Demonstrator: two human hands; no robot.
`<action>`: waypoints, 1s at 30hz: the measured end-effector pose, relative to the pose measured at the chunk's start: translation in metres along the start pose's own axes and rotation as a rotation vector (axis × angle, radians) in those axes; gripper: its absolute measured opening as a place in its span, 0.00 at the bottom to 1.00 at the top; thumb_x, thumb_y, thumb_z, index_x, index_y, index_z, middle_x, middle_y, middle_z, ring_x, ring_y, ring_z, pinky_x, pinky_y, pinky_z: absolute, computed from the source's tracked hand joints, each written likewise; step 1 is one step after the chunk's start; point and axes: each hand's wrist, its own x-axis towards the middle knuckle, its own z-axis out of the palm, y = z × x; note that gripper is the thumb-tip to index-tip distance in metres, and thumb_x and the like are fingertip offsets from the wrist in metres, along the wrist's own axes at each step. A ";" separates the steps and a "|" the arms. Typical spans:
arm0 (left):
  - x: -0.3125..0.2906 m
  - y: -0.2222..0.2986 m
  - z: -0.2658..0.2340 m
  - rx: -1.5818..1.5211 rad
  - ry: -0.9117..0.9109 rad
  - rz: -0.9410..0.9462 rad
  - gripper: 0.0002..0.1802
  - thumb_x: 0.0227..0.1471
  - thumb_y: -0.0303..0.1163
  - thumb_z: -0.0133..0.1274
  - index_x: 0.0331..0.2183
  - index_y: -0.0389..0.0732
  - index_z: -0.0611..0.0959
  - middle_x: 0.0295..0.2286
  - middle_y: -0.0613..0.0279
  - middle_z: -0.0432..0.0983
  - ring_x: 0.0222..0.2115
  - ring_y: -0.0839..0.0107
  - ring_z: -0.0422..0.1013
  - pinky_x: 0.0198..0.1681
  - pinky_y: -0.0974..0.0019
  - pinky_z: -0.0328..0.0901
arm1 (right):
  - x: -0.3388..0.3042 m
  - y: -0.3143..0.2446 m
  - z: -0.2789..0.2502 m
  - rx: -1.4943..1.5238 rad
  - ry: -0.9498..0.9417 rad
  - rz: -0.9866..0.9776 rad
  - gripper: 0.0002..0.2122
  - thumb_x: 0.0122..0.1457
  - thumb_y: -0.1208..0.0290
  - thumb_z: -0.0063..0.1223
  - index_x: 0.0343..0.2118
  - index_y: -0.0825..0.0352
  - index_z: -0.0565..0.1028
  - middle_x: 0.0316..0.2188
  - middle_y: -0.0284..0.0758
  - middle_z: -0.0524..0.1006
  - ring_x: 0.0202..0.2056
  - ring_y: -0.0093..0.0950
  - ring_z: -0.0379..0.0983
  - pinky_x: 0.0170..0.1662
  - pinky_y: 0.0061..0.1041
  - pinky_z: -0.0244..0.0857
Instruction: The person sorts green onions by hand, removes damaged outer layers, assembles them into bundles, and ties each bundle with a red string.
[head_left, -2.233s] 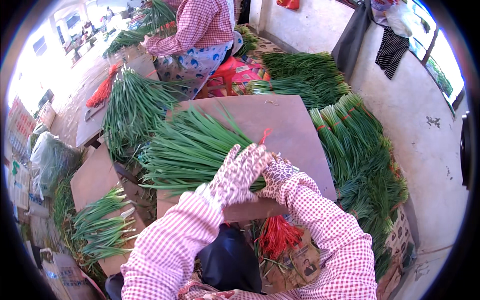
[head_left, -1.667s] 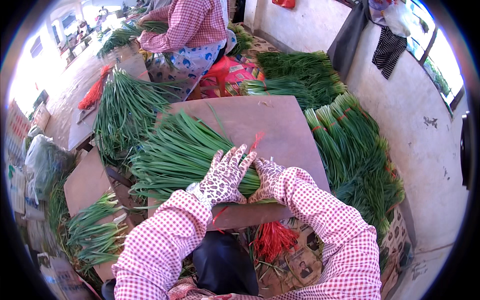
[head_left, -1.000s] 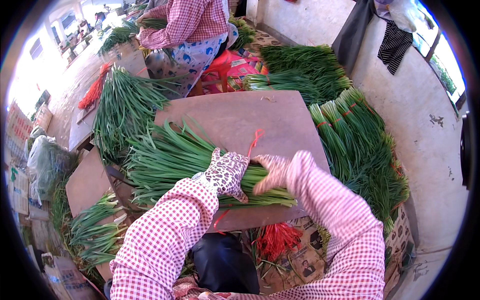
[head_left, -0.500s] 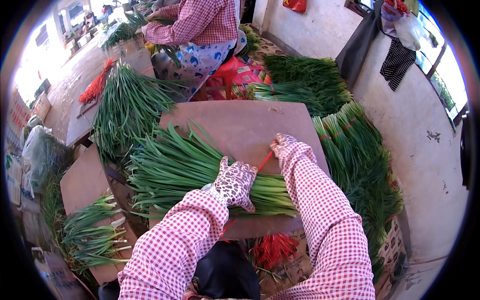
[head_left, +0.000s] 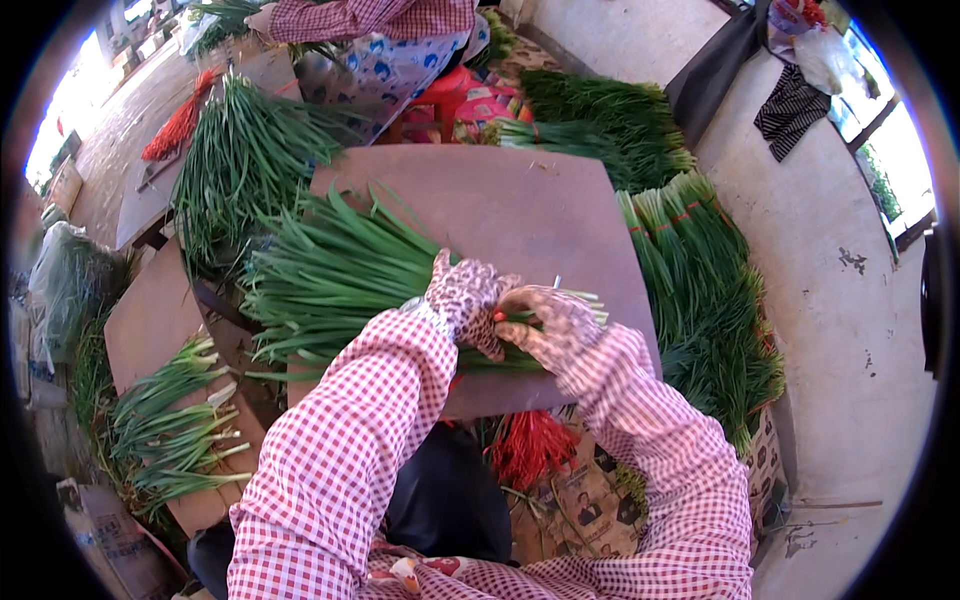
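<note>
A thick bunch of long flat green leaves with pale stems, looking like garlic chives (head_left: pixel 335 275), lies across a brown board table (head_left: pixel 500 195). My left hand (head_left: pixel 466 300), in a leopard-print glove, presses over the bunch with its fingers bent round it. Right beside it, over the pale stems, is my right hand (head_left: pixel 553 325) in a matching glove. Its thumb and fingers pinch a red tie (head_left: pixel 499 317), of which only a small part shows between the hands. Most of the stem end is hidden under my right hand and wrist.
Tied bunches (head_left: pixel 690 240) are stacked along the right by the wall. More loose greens (head_left: pixel 250 150) hang at the far left, near red ties (head_left: pixel 180 120). Below the table edge hang further red ties (head_left: pixel 530 445). A co-worker's checked sleeve (head_left: pixel 370 18) shows at the top.
My right hand has come left and down, drawing the red tie from a stretched position to beside my left hand. My left hand stays on the bunch. The view has tilted lower.
</note>
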 end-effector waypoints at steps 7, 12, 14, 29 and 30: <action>0.002 0.006 -0.005 -0.008 -0.052 0.020 0.58 0.21 0.52 0.68 0.56 0.49 0.59 0.50 0.56 0.62 0.54 0.59 0.56 0.57 0.40 0.41 | -0.054 -0.024 0.065 0.081 -0.278 0.063 0.10 0.53 0.72 0.49 0.38 0.64 0.75 0.28 0.42 0.73 0.33 0.36 0.72 0.40 0.33 0.67; -0.003 0.006 -0.007 -0.026 0.017 0.029 0.58 0.21 0.52 0.68 0.55 0.49 0.60 0.50 0.57 0.62 0.54 0.59 0.55 0.57 0.41 0.41 | -0.045 -0.025 0.105 0.072 -0.186 0.135 0.10 0.52 0.72 0.49 0.38 0.64 0.75 0.28 0.42 0.73 0.33 0.37 0.71 0.39 0.33 0.67; -0.002 0.002 -0.001 -0.036 0.014 -0.001 0.57 0.20 0.50 0.69 0.55 0.49 0.61 0.50 0.57 0.63 0.54 0.58 0.56 0.57 0.41 0.41 | -0.051 -0.016 0.116 0.098 -0.185 0.137 0.10 0.52 0.72 0.50 0.38 0.64 0.75 0.28 0.42 0.73 0.34 0.37 0.71 0.39 0.33 0.67; -0.007 0.004 -0.001 -0.053 0.006 -0.029 0.57 0.21 0.54 0.67 0.54 0.43 0.62 0.50 0.58 0.62 0.54 0.61 0.54 0.58 0.43 0.39 | -0.046 -0.011 0.000 0.706 0.179 0.617 0.13 0.55 0.78 0.49 0.45 0.64 0.72 0.29 0.29 0.74 0.29 0.18 0.68 0.30 0.16 0.64; -0.009 0.003 -0.001 -0.053 -0.005 -0.043 0.57 0.20 0.54 0.67 0.54 0.43 0.62 0.50 0.59 0.62 0.54 0.61 0.54 0.58 0.43 0.39 | -0.032 0.007 0.002 0.799 0.135 0.634 0.19 0.54 0.79 0.50 0.50 0.63 0.66 0.29 0.31 0.74 0.27 0.18 0.68 0.28 0.16 0.64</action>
